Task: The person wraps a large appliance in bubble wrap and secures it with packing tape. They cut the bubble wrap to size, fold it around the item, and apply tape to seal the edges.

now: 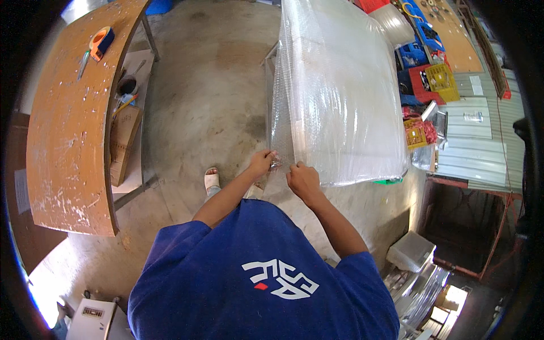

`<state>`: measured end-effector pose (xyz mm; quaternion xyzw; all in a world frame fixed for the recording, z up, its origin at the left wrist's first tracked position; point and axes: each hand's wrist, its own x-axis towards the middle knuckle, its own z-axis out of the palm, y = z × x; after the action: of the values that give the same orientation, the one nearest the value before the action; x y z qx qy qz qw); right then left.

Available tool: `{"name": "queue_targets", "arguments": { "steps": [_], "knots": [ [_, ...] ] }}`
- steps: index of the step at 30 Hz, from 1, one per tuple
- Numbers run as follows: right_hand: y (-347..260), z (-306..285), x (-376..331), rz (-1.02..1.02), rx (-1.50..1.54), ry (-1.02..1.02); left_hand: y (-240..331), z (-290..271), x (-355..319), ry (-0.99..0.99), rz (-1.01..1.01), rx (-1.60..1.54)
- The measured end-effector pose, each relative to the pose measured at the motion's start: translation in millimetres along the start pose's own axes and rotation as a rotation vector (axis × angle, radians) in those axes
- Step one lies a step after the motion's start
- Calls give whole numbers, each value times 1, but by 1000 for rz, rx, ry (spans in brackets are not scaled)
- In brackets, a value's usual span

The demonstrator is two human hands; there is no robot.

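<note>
A large sheet of clear bubble wrap covers a big, flat, pale rectangular surface in front of me and to the right. Its left edge hangs down in a loose strip. At the near left corner my left hand is closed on a bunched end of the wrap. Just right of it, my right hand has curled fingers pinching the near edge of the same wrap. The two hands are a short distance apart. What lies under the wrap shows only as a whitish shape.
On my left, a worn brown table bears an orange and blue tape dispenser and a cutter knife. Cardboard sits on its lower shelf. Beyond the wrap at right stand a yellow basket and several bins. A clear plastic box lies low right.
</note>
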<state>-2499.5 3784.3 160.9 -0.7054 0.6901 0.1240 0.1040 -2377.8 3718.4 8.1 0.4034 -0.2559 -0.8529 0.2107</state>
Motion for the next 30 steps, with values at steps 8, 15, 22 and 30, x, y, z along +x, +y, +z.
{"name": "queue_targets", "arguments": {
  "steps": [8, 15, 22, 30],
  "knots": [
    [18, -45, -20, -217, 62, 28, -49, -9, -16, -54, 5, 152],
    [36, -39, -29, -175, 129, 171, -33, 28, -63, 169, 183, -82],
    [35, -22, -20, -149, 225, 264, -47, 57, -63, 163, 212, 18],
    [45, -17, -22, -55, 416, 314, -69, 59, -21, 93, 270, -262]
  ]
}}
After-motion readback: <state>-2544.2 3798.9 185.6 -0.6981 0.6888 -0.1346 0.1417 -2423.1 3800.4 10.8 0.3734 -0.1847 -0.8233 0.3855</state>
